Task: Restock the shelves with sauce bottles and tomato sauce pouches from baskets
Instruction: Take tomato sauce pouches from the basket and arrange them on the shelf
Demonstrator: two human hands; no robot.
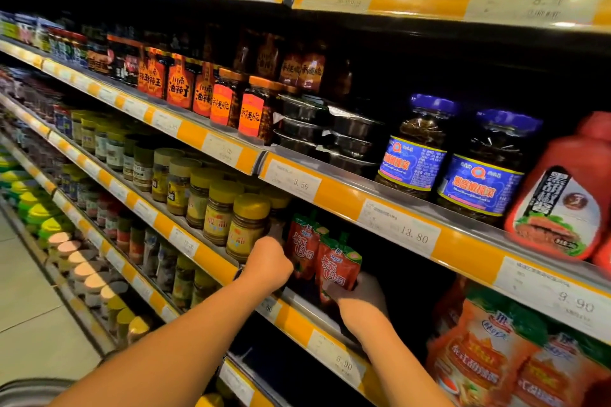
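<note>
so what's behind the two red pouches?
Dark shelf space; nothing can be made out there. The pouches cover whatever is right behind them, and both hands cover their lower parts.

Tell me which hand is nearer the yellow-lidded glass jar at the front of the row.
Left. The left hand sits just right of the yellow-lidded glass jar, nearly touching it. The right hand is farther right, holding a red tomato sauce pouch.
</note>
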